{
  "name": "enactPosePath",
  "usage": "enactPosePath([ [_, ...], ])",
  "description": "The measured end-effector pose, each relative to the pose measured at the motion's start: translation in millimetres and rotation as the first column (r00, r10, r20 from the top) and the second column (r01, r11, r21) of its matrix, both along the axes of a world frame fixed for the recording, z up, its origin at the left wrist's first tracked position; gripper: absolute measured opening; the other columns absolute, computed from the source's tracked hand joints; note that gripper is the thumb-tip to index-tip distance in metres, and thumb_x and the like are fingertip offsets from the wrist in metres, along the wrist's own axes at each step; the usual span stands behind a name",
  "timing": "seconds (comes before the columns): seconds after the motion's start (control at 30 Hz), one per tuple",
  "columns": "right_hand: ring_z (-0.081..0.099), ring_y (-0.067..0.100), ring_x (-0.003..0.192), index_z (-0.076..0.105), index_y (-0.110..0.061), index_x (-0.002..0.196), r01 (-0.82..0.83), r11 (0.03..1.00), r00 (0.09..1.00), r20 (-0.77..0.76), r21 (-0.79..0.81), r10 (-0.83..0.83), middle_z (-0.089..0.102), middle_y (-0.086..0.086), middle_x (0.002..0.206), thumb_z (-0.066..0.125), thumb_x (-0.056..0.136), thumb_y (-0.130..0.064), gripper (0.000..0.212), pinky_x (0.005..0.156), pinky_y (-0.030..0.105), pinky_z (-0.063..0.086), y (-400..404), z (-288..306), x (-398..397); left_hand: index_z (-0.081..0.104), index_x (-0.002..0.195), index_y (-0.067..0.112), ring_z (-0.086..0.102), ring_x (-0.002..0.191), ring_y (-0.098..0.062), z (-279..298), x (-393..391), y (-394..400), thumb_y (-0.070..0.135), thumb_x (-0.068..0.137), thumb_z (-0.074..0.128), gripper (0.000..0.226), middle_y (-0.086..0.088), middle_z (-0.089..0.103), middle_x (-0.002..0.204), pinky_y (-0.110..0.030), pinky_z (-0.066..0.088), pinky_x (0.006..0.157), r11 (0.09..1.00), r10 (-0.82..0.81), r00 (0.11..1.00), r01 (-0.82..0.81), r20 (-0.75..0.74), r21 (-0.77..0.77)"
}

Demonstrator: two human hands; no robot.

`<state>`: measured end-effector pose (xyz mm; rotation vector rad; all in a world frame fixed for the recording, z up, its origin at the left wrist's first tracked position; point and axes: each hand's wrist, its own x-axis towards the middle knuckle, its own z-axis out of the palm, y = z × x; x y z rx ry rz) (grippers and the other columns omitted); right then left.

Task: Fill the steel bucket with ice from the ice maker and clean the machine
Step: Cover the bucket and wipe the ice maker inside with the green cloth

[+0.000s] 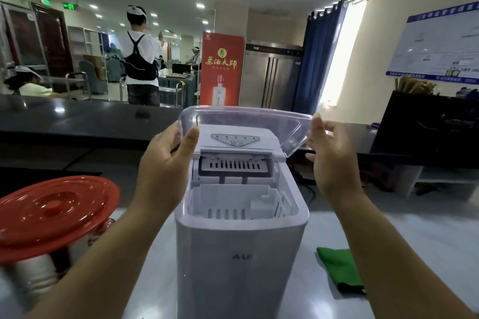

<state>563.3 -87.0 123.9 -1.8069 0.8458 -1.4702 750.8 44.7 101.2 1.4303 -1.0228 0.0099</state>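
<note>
So, ice maker (241, 228) mid-table, basket looks empty | left hand (166, 166) pinching the clear lid (246, 124) at its left edge, right hand (329, 158) spread just off the right edge | lid's thin plastic, probably light and bendy, we'd grip both edges | steel bucket (33, 277) left of the maker, red cover (54, 212) on.

A long dark counter (77, 116) is seen across the room. Behind it, a red banner (222, 67) with a bottle printed on it is set upright. Just right of the banner, a steel refrigerator (272, 77) is placed against the wall, and right of that a blue curtain (320, 57) is drawn beside a bright window (342, 52). Left of the banner, chairs and a dark door (54, 44) are seen under recessed ceiling lights (200, 5).
</note>
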Motion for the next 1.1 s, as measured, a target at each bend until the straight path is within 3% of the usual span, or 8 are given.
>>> enactPosePath([
  [0.1, 0.06, 0.014, 0.089, 0.049, -0.026, 0.093, -0.006, 1.0, 1.0, -0.003, 0.018, 0.006, 0.06, -0.009, 0.089, 0.038, 0.081, -0.061, 0.038, 0.08, 0.033, 0.053, 7, -12, -9, 0.064, 0.109, 0.027, 0.06, 0.096, -0.012, -20, -1, 7, 0.067, 0.087, 0.032, 0.056, 0.004, 0.065, 0.098, -0.039, 0.05, 0.084, 0.999, 0.036, 0.999, -0.036, 0.025, -0.01],
  [0.2, 0.062, 0.019, 0.097, 0.056, -0.016, 0.102, -0.019, 1.0, 1.0, -0.012, 0.024, 0.02, 0.065, -0.002, 0.097, 0.05, 0.086, -0.053, 0.04, 0.087, 0.041, 0.054, 13, -25, -17, 0.062, 0.117, 0.022, 0.059, 0.104, -0.025, -36, -5, 15, 0.07, 0.086, 0.033, 0.065, -0.003, 0.065, 0.105, -0.051, 0.048, 0.091, 1.0, 0.019, 1.0, -0.019, -0.005, -0.001],
  [0.3, 0.062, 0.018, 0.1, 0.059, -0.008, 0.113, -0.075, 0.996, 0.996, -0.036, 0.038, 0.076, 0.066, 0.003, 0.105, 0.054, 0.082, -0.05, 0.053, 0.091, 0.04, 0.053, 16, -38, -27, 0.056, 0.127, 0.025, 0.058, 0.113, -0.017, -48, -14, 22, 0.07, 0.081, 0.044, 0.065, 0.001, 0.063, 0.121, -0.047, 0.048, 0.095, 0.999, -0.042, 0.996, 0.042, -0.075, -0.007],
  [0.5, 0.06, -0.012, 0.094, 0.057, -0.025, 0.114, -0.209, 0.969, 0.973, -0.077, 0.13, 0.22, 0.061, -0.019, 0.104, 0.057, 0.092, -0.018, 0.023, 0.079, 0.007, 0.047, 20, -66, -42, 0.053, 0.119, 0.032, 0.062, 0.098, 0.004, -60, -33, 35, 0.047, 0.076, 0.058, 0.045, 0.014, 0.067, 0.107, -0.007, 0.047, 0.069, 0.988, -0.154, 0.968, 0.154, -0.199, -0.016],
  [0.6, 0.057, -0.011, 0.102, 0.049, -0.017, 0.133, -0.246, 0.957, 0.961, -0.088, 0.152, 0.261, 0.059, -0.013, 0.12, 0.059, 0.092, -0.017, 0.043, 0.088, 0.013, 0.047, 23, -76, -46, 0.049, 0.122, 0.041, 0.06, 0.107, -0.002, -72, -32, 37, 0.062, 0.069, 0.055, 0.058, 0.014, 0.062, 0.117, -0.018, 0.05, 0.082, 0.996, -0.075, 0.976, 0.085, -0.203, 0.041],
  [0.73, 0.06, -0.014, 0.097, 0.047, -0.035, 0.121, -0.292, 0.941, 0.941, -0.122, 0.171, 0.314, 0.059, -0.025, 0.109, 0.058, 0.091, -0.01, 0.04, 0.079, 0.011, 0.05, 22, -83, -50, 0.045, 0.133, 0.034, 0.056, 0.116, -0.012, -83, -30, 37, 0.065, 0.069, 0.054, 0.072, 0.01, 0.058, 0.126, -0.044, 0.048, 0.096, 0.992, -0.012, 0.984, 0.035, -0.179, 0.125],
  [0.87, 0.05, 0.012, 0.125, 0.039, -0.014, 0.142, -0.27, 0.947, 0.931, -0.202, 0.175, 0.303, 0.047, -0.004, 0.141, 0.061, 0.091, -0.016, 0.056, 0.105, 0.037, 0.043, 19, -93, -51, 0.043, 0.137, 0.03, 0.055, 0.117, -0.012, -89, -31, 37, 0.064, 0.071, 0.054, 0.075, 0.01, 0.057, 0.129, -0.045, 0.047, 0.099, 0.985, 0.028, 0.986, 0.0, -0.163, 0.173],
  [1.1, 0.051, 0.019, 0.124, 0.043, -0.013, 0.14, -0.276, 0.945, 0.931, -0.196, 0.178, 0.308, 0.049, -0.001, 0.141, 0.065, 0.088, -0.016, 0.056, 0.103, 0.042, 0.045, 15, -96, -53, 0.055, 0.116, 0.035, 0.063, 0.099, -0.01, -87, -38, 37, 0.05, 0.078, 0.056, 0.04, 0.012, 0.065, 0.107, -0.046, 0.053, 0.086, 0.983, 0.044, 0.989, -0.016, -0.144, 0.185],
])
